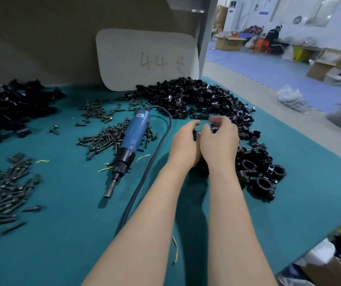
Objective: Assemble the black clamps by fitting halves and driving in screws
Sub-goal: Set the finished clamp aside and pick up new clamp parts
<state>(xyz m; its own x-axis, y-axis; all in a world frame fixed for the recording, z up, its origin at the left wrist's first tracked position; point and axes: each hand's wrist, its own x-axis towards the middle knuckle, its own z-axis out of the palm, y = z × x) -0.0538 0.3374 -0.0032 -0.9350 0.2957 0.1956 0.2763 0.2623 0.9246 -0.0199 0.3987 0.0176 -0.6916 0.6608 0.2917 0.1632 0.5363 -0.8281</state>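
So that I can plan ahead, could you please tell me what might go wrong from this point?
The cord runs close beside the left forearm; a snag could drag the screwdriver. The left hand and right hand grip clamp halves by the loose pile; a dropped half would likely get lost there.

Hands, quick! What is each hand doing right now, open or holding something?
Left hand: fingers curled round a black clamp half.
Right hand: pinching a second clamp half.
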